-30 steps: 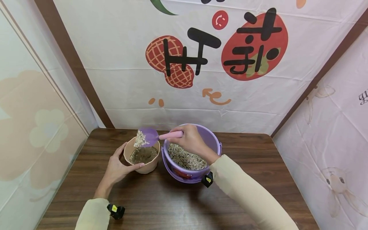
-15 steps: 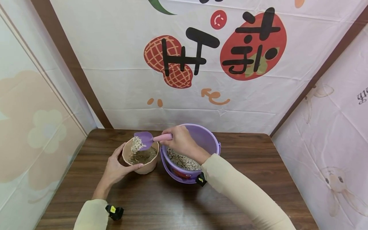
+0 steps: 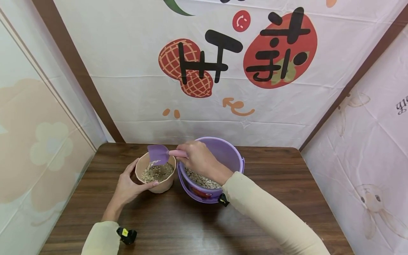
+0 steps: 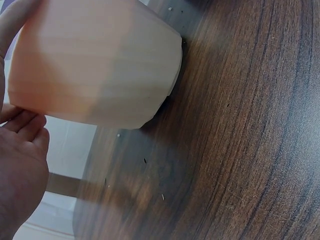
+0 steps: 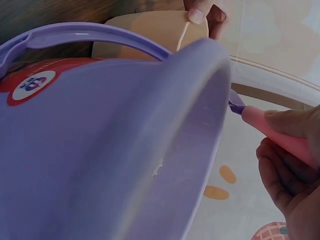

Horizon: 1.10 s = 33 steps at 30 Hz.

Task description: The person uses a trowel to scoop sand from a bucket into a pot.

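Note:
My left hand (image 3: 127,186) grips a beige flower pot (image 3: 163,186) on the table, thumb across the near rim and fingers round its left side. Brownish, grainy potting mix (image 3: 159,173) lies inside. Over the pot, my right hand (image 3: 200,157) holds a small toy shovel by its pink handle (image 5: 280,131). The purple blade (image 3: 157,155) is tilted, with a few pale grains at its lower edge. To the right stands a purple bucket (image 3: 227,154) partly filled with pale, coarse mix (image 3: 201,178), my right forearm crossing above it. The left wrist view shows the pot's side (image 4: 100,65) and base.
A dark wooden table (image 3: 178,226) carries both containers, with small crumbs (image 4: 145,160) scattered beside the pot. The bucket's handle (image 5: 95,32) hangs down on its near side. Printed curtains (image 3: 143,99) stand behind and at both sides.
The shovel has moved slightly left and down and tipped over the pot. Most of the pale grains have slid off its blade into the pot. The left hand keeps its hold.

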Each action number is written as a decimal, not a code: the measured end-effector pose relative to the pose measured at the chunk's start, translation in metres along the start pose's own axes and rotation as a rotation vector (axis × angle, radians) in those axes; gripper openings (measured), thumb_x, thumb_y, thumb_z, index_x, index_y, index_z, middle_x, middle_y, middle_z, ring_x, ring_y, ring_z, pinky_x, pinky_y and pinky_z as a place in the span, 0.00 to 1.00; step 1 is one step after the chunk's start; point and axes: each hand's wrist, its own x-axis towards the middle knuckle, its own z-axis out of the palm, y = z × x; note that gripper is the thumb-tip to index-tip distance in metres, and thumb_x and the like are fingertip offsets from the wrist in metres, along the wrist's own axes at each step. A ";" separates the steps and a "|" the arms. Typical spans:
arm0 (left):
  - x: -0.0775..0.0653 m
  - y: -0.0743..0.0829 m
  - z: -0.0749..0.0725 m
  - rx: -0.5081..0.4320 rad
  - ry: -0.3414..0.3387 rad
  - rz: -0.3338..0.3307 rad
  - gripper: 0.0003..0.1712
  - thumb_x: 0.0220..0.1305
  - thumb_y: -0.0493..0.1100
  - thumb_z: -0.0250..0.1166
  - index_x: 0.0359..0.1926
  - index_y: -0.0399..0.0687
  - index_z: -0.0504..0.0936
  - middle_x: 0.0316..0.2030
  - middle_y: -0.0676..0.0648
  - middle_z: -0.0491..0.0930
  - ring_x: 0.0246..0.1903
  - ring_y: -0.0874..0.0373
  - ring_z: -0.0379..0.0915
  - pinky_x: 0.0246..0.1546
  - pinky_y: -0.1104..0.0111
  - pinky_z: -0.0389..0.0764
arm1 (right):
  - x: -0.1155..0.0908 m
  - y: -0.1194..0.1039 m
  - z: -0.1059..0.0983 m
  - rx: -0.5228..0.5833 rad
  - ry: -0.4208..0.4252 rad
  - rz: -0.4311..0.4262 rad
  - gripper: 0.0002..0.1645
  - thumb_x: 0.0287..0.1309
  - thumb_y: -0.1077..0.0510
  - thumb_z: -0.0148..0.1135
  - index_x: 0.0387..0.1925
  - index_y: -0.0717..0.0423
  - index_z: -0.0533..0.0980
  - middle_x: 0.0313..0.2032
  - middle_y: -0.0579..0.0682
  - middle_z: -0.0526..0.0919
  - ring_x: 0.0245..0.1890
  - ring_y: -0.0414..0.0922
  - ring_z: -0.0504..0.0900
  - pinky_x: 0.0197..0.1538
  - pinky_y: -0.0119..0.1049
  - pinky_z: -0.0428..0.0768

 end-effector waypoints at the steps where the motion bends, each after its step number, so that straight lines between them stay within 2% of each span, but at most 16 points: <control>1: 0.000 0.000 0.000 0.000 -0.002 0.001 0.70 0.43 0.53 0.85 0.79 0.38 0.52 0.74 0.31 0.57 0.71 0.34 0.54 0.67 0.38 0.61 | -0.001 0.000 0.000 -0.004 0.007 -0.009 0.04 0.62 0.57 0.72 0.36 0.53 0.85 0.31 0.44 0.85 0.31 0.40 0.82 0.35 0.34 0.80; 7: 0.000 0.001 0.000 0.005 0.000 -0.002 0.70 0.43 0.53 0.85 0.79 0.39 0.52 0.74 0.31 0.57 0.71 0.34 0.54 0.66 0.38 0.61 | -0.007 0.002 -0.001 -0.021 0.045 -0.065 0.05 0.63 0.57 0.72 0.38 0.54 0.86 0.33 0.46 0.84 0.32 0.41 0.82 0.37 0.34 0.80; 11: 0.000 0.000 0.000 -0.001 -0.002 -0.008 0.70 0.44 0.53 0.85 0.80 0.41 0.52 0.74 0.32 0.57 0.72 0.35 0.54 0.66 0.38 0.62 | -0.012 0.003 -0.005 0.017 0.073 -0.060 0.06 0.59 0.60 0.74 0.39 0.53 0.86 0.33 0.45 0.86 0.33 0.41 0.83 0.37 0.34 0.80; 16: -0.001 0.000 0.000 -0.008 -0.003 -0.011 0.70 0.44 0.53 0.85 0.80 0.42 0.51 0.75 0.32 0.56 0.72 0.35 0.53 0.66 0.38 0.62 | -0.023 0.006 -0.014 0.117 0.105 -0.004 0.09 0.55 0.61 0.76 0.39 0.53 0.87 0.34 0.45 0.88 0.33 0.40 0.84 0.39 0.33 0.80; 20: -0.001 0.001 -0.001 -0.008 0.005 -0.010 0.70 0.43 0.53 0.85 0.80 0.42 0.52 0.75 0.32 0.57 0.72 0.35 0.53 0.66 0.38 0.62 | -0.034 0.010 -0.023 0.203 0.143 0.051 0.09 0.55 0.59 0.77 0.39 0.53 0.88 0.35 0.43 0.89 0.33 0.38 0.83 0.38 0.31 0.80; 26: -0.001 0.000 0.000 -0.027 0.015 0.002 0.70 0.43 0.52 0.86 0.80 0.40 0.52 0.74 0.32 0.57 0.72 0.36 0.53 0.67 0.39 0.61 | -0.056 0.017 -0.038 0.304 0.220 0.202 0.11 0.52 0.56 0.80 0.39 0.51 0.89 0.33 0.42 0.89 0.30 0.36 0.80 0.34 0.33 0.80; 33: 0.000 0.000 0.001 -0.029 0.021 0.004 0.70 0.42 0.52 0.86 0.79 0.40 0.53 0.74 0.32 0.57 0.72 0.35 0.53 0.67 0.39 0.60 | -0.085 0.026 -0.053 0.390 0.277 0.319 0.13 0.51 0.57 0.81 0.39 0.52 0.89 0.33 0.43 0.89 0.29 0.39 0.81 0.32 0.34 0.80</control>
